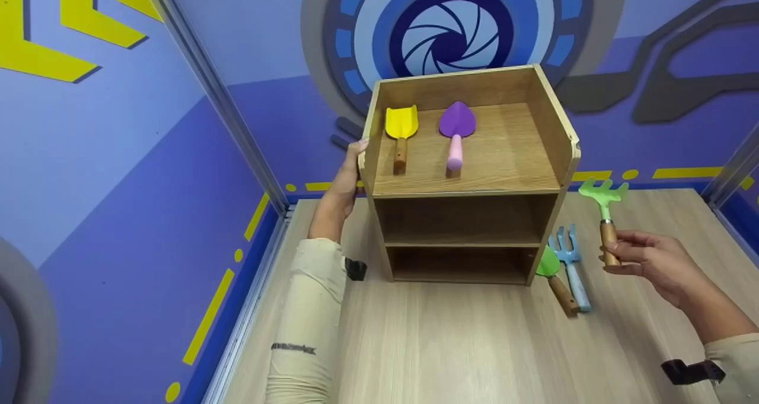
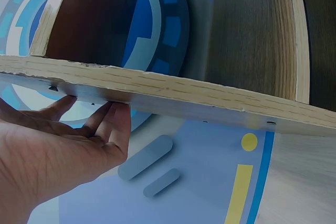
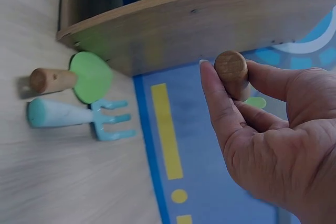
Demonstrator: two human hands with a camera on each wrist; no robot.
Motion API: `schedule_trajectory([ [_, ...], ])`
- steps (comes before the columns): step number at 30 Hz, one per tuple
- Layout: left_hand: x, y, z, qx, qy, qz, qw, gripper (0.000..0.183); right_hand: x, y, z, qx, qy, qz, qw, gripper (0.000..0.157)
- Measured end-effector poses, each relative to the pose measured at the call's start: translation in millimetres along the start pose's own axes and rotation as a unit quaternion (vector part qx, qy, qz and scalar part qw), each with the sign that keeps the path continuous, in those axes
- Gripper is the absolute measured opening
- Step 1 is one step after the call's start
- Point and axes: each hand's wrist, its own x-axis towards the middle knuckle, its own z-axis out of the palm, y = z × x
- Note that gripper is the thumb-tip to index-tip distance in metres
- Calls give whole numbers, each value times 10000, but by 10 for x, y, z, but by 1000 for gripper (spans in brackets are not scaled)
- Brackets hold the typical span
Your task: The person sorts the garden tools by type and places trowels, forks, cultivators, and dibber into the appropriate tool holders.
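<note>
Patterned wall (image 1: 278, 119) beyond green rake (image 1: 605, 212), long axis wallward, tines (image 1: 606, 184) foremost, handle (image 1: 608, 235) pinched by right hand (image 1: 661, 260).

Your left grip (image 2: 68, 148) has its fingertips against the outer side of the wooden shelf (image 2: 168, 85), fyi. Behind it you've got blue wall (image 2: 115, 203) with a yellow dot (image 2: 249, 141) and stripe (image 2: 239, 192).

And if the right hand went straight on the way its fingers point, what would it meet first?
Probably the right side of the wooden shelf: the right hand, holding the small green rake, points toward it. Depth is unclear, but the hand looks higher than the blue fork.
</note>
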Motion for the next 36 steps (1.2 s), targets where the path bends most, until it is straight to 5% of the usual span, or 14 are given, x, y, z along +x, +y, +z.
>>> schedule_trajectory([
  [12, 11, 14, 13, 30, 8, -94, 10000, 90, -74, -382, 41, -39, 204, -408, 9990, 72],
  [18, -9, 3, 2, 106, 70, -155, 9998, 89, -124, -546, 53, 430, 281, -793, 9955, 20],
  [24, -10, 8, 9, 59, 87, -227, 9997, 88, -178, -715, 35, 825, 272, -1205, 9889, 28],
  [36, -8, -2, -5, 49, 40, -171, 9998, 89, -310, -1004, 30, 623, 543, -1530, 9848, 27],
])
